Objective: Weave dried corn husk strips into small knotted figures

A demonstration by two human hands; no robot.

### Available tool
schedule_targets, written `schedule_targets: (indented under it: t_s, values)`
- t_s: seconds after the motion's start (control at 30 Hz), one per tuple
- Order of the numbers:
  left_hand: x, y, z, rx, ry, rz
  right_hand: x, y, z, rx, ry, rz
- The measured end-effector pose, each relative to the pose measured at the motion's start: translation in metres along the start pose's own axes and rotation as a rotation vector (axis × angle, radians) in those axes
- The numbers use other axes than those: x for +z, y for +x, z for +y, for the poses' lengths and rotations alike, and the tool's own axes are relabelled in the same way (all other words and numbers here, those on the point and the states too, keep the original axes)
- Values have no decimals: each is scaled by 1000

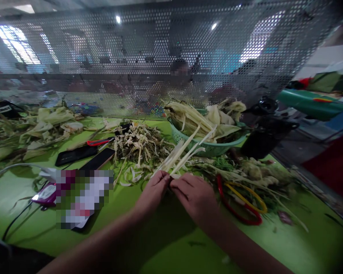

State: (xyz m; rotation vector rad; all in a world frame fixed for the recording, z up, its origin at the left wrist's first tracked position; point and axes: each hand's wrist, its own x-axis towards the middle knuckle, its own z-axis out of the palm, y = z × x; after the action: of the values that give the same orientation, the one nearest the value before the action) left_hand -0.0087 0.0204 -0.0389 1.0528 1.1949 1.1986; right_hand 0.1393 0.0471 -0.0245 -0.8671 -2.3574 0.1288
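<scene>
Husk strips (178, 152) are in my fingers, mid-table, near ends hidden by my hands, far ends fanning up twd the green basket (211, 149). L hand (154, 187) clamps them, thumb & fingertips together; R hand (193, 193) right beside it, fingertips bunched & pinching the same ends. Just behind: scrap pile (140, 142), w/ basket to its R, husks (193, 118) in it. Red loop (237, 215) & yellow loop (250, 193) R of my R hand. To L: red cutter (98, 142), dark phone (76, 155). Husk heap (45, 121) far L. Green table (165, 247) under all; perf. screen (103, 49) behind.
</scene>
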Motion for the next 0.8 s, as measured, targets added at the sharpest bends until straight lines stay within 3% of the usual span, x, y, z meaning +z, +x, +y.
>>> schedule_targets:
  t_s: [0.17,0.43,0.57,0.8]
  values:
    - [-1,4,-5,8,-19,45,-6,2,1,11,107,12]
    - [2,-3,5,82,-15,48,-20,11,23,474,549,265]
    - [3,-3,1,98,-74,9,-18,15,30,592,696,248]
    - [4,-4,-3,134,21,-2,-13,15,29,636,892,192]
